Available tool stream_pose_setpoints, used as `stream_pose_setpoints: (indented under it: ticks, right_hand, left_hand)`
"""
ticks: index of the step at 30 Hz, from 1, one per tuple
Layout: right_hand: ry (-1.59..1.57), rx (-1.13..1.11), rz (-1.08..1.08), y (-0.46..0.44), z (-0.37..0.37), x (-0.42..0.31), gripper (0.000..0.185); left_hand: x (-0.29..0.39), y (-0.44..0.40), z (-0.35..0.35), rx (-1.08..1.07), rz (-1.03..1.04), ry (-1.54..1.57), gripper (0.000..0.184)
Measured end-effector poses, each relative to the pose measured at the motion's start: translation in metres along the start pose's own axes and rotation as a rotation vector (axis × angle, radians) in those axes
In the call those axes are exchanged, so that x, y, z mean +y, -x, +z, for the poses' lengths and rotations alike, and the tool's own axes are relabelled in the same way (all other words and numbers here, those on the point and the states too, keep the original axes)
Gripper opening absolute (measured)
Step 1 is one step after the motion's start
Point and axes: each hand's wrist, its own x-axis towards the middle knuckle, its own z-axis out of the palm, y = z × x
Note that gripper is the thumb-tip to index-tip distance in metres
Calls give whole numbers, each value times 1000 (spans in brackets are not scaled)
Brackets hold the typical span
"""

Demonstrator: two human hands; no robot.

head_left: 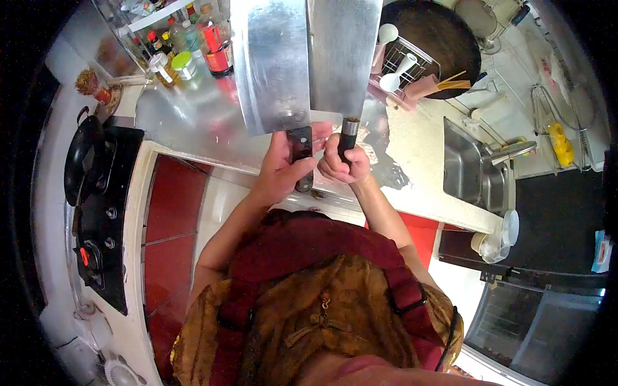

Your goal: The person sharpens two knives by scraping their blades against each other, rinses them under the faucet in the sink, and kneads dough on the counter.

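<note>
Steel pair, listed as held: at left, a broad silver cleaver with a flat, riveted black handle [273, 71]; at right, a second silver cleaver with a round black handle and bright metal collar [341, 58]. Location: side by side, above the near part of the cream, partly silver-covered worktop [421, 151], blades running out past the far limit of the view.

Hands: two, bare. Left hand [279, 166] gripping the flat handle, thumb laid across it, some fingers extended beyond it on the right. Right hand [341, 164] closed in a fist about the round handle.

Hazards, as judged: the left hold, seemingly the looser, could let the flat handle turn and the wide blade tip sideways. Blades this close could knock and chip, should either wrist twist. A swing left could strike the clear, red-labelled bottle [217, 56]; a swing right, the pink plastic utensil holder [421, 88] beside the large, round, dark wok [456, 45]. A slipping palm could bring fingers against a blade's near corner.

Condition: left blade grey, lightly smeared, faintly marked near the handle; right blade duller, streaked. Collar shiny. Sharpened sides: not certain. Contact between blades: cannot be told from this angle.
</note>
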Motion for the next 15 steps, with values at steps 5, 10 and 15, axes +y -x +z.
stream_pose_setpoints:
  ticks: [5, 10, 15]
  right_hand:
    - [74, 39, 9, -1, 5, -4, 34]
    - [234, 206, 9, -5, 23, -8, 36]
    - [383, 311, 36, -13, 32, -10, 37]
  left_hand:
    - [0, -6, 3, -33, 7, -32, 51]
    - [8, -18, 9, 14, -91, -15, 45]
    - [14, -22, 1, -18, -169, -38, 51]
